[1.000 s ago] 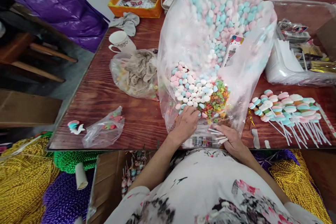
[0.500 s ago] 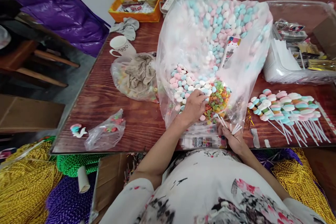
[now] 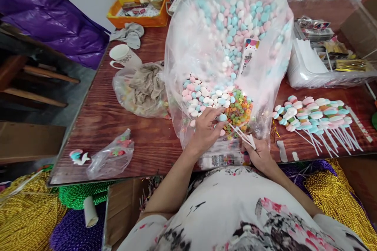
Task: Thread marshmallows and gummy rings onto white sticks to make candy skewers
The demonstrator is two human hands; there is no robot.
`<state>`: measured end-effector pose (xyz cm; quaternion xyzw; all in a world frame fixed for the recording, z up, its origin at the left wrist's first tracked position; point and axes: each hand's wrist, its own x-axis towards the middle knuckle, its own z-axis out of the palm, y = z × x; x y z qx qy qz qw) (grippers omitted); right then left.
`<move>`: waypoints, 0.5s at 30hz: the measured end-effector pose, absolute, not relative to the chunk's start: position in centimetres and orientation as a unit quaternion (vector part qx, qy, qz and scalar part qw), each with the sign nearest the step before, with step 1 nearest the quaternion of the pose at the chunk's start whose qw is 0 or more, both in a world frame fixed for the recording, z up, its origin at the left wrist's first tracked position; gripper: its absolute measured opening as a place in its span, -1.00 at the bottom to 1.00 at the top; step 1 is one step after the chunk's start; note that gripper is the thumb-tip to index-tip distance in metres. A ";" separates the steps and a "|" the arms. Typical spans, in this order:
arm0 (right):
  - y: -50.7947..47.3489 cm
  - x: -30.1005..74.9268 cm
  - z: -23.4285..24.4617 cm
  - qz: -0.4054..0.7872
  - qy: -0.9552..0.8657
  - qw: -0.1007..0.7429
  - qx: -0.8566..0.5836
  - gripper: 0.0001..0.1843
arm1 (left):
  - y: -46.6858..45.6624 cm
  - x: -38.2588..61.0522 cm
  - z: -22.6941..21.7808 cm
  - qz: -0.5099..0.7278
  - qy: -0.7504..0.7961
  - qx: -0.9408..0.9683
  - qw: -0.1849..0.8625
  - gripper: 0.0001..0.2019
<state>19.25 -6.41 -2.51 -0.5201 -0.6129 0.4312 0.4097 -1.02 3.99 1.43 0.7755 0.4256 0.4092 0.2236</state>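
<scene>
A pale blue marshmallow (image 3: 222, 117) is pinched between the thumb and fingers of my left hand (image 3: 204, 129). My right hand (image 3: 259, 155) grips several white lollipop sticks (image 3: 242, 135), whose tips point up and left toward the marshmallow. Just beyond both hands lies a pile of colourful gummy rings (image 3: 240, 110), with loose pink, white and blue marshmallows (image 3: 203, 96) to its left. Both piles rest on a large clear plastic bag (image 3: 188, 35) full of marshmallows. Finished marshmallow skewers (image 3: 315, 113) lie in a row to the right.
A clear bin (image 3: 306, 80) of packets stands at the back right. On the left are a white mug (image 3: 125, 57), a bag with a cloth (image 3: 147, 86), a small bag of red gummies (image 3: 113, 155) and an orange tray (image 3: 138, 19). Printed packets (image 3: 218, 160) lie at the front edge.
My left hand has drawn back from the candy pile with a blue marshmallow in its fingers. The sticks in my right hand now sit closer together. The whole view has shifted slightly.
</scene>
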 end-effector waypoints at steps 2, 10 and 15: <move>-6.4 19.3 -1.6 0.429 -0.635 0.386 -0.514 -0.70 | 3.2 -1.3 1.8 0.425 0.403 0.769 0.257 -0.75; -5.8 19.1 -0.2 0.409 -0.668 0.337 -0.523 -0.61 | 1.3 -2.0 2.2 0.448 0.410 0.704 0.368 -0.73; -5.9 18.7 -0.2 0.414 -0.669 0.338 -0.517 -0.64 | 1.0 -2.3 1.4 0.459 0.424 0.598 0.502 -0.76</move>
